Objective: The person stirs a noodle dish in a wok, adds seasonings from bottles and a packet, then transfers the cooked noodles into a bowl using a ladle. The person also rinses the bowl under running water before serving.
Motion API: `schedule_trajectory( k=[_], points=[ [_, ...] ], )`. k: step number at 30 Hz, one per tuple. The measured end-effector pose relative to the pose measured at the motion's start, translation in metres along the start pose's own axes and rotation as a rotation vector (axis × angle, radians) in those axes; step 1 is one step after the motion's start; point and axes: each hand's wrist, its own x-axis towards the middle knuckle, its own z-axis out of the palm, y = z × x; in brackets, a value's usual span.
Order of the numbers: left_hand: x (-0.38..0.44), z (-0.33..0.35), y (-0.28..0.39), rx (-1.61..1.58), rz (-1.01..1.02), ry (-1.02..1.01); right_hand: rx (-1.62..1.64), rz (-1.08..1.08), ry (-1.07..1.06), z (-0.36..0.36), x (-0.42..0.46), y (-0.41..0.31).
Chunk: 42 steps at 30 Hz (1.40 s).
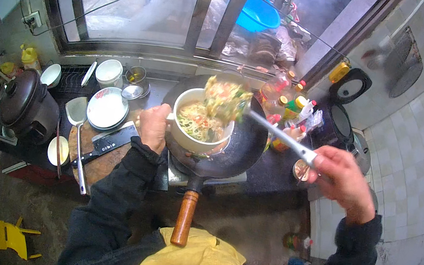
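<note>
My left hand [154,126] grips the handle of a cream-coloured deep bowl [192,145], held over a dark wok [244,155]. Inside the bowl are noodles [192,122] with green leaves and red bits. My right hand [341,181] is closed around the grip of a long metal ladle or turner [275,133]. Its head is hidden under a heap of noodles and vegetables [226,99], blurred, above the bowl's right rim. A little broth and some scraps show in the wok beneath the bowl. The wok's wooden handle [185,217] points towards my body.
Left of the wok, a cleaver [112,142] and a metal spatula [81,139] lie on a round chopping board [105,171], near stacked plates [108,107]. A dark lidded cooker [31,109] stands farther left. Several sauce bottles [280,108] crowd the right, near a small bowl [301,170].
</note>
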Motion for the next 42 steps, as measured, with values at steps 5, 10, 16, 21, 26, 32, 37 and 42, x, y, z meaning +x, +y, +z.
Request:
schedule_trajectory(
  k=[5, 10, 16, 21, 26, 32, 37, 42],
  points=[
    [-0.014, 0.011, 0.004, -0.06, -0.084, -0.043, -0.737, -0.47, 0.154, 0.044, -0.001, 0.048],
    [-0.024, -0.01, 0.013, -0.064, -0.146, -0.05, -1.313, -0.796, 0.268, 0.058, -0.021, 0.047],
    [-0.031, -0.018, 0.021, -0.104, -0.072, -0.042, -0.882, -0.738, 0.326, 0.039, -0.005, 0.056],
    [-0.022, -0.069, 0.02, -0.131, -0.13, -0.021, -0.077, -0.241, 0.215, 0.014, 0.029, 0.083],
    [-0.038, -0.108, 0.04, -0.219, -0.016, 0.206, -0.362, -0.178, 0.258, 0.009, 0.11, 0.146],
    [-0.06, -0.202, 0.004, -0.012, 0.168, 0.377, -0.67, -0.173, 0.163, 0.035, 0.166, 0.162],
    [-0.079, -0.236, -0.044, -0.083, 0.114, 0.597, -0.591, 0.027, -0.049, 0.053, 0.206, 0.143],
    [-0.091, -0.253, -0.085, -0.16, 0.096, 0.663, -1.056, -0.487, 0.005, 0.058, 0.18, 0.129]
  ],
)
